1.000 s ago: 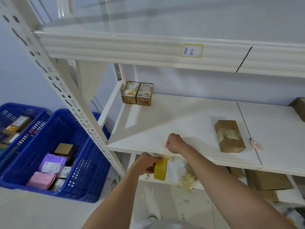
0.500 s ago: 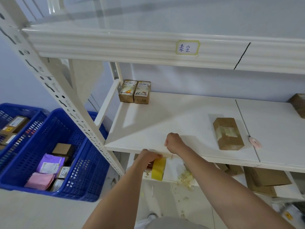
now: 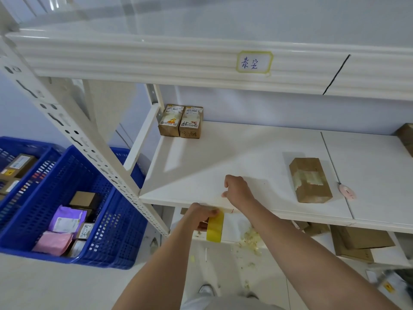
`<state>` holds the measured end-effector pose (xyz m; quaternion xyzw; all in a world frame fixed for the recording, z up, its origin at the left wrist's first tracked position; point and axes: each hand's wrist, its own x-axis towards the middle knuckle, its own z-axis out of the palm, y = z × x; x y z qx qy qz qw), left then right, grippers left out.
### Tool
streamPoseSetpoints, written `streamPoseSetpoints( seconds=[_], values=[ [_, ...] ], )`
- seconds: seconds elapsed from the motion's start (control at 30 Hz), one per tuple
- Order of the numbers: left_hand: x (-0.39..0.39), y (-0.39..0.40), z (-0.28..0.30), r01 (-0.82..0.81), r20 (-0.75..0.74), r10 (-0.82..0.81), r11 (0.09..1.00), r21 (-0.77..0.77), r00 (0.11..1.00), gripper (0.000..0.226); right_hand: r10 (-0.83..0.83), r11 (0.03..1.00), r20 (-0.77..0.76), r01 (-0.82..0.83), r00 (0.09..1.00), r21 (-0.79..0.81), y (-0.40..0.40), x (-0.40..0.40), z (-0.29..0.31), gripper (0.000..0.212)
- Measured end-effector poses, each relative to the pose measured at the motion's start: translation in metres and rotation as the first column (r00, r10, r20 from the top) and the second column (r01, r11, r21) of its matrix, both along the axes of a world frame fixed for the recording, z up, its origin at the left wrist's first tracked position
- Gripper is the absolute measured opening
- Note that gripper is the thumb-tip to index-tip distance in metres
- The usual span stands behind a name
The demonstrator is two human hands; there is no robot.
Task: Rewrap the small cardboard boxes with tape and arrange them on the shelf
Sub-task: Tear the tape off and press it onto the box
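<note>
The shelf (image 3: 223, 157) carries the box (image 3: 309, 180) well right of the right hand (image 3: 238, 190), whose curled fingers pinch something I cannot identify, probably the tape's free end. Left hand (image 3: 199, 217) grips the tape (image 3: 215, 227) below the edge. Advise drawing the strip taut and untwisted before cutting.

Light: we see bright, even, cool light from above.
Shadows: soft ones cross the shelf (image 3: 223, 153).
Edges: we notice wide-angle bending of the uprights.
Blur: bottom right corner smeared.
</note>
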<state>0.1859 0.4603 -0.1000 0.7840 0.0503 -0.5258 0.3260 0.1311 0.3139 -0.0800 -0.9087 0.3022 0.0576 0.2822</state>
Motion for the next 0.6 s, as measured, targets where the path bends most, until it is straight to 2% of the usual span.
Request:
streamPoseSetpoints(
  seconds=[0.13,0.2,0.37,0.43,0.53,0.6],
  values=[
    [0.006,0.002,0.011,0.19,0.078,-0.2,0.975,0.118,0.977,0.047,-0.132,0.991,0.064,0.132,0.989,-0.002,-0.017,-0.008,0.004,0.012],
    [0.012,0.001,0.024,0.291,0.143,-0.317,0.94,0.177,0.937,0.042,-0.188,0.98,0.11,0.195,0.976,-0.051,-0.029,-0.018,0.011,0.011],
    [0.01,-0.043,0.065,0.421,0.473,-0.495,0.869,0.26,0.729,0.023,-0.293,0.91,0.238,0.346,0.926,-0.226,-0.075,-0.057,0.035,0.014],
    [-0.002,-0.075,0.073,0.489,0.496,-0.53,0.843,0.224,0.687,0.024,-0.33,0.878,0.243,0.391,0.912,-0.275,-0.098,-0.075,0.043,0.023],
    [-0.029,-0.129,0.079,0.518,0.506,-0.491,0.85,0.098,0.709,0.022,-0.409,0.825,0.182,0.448,0.894,-0.345,-0.137,-0.105,0.051,0.039],
    [-0.049,-0.16,0.077,0.516,0.513,-0.461,0.856,0.042,0.724,0.019,-0.485,0.822,0.109,0.495,0.868,-0.283,-0.158,-0.123,0.054,0.047]
  ],
)
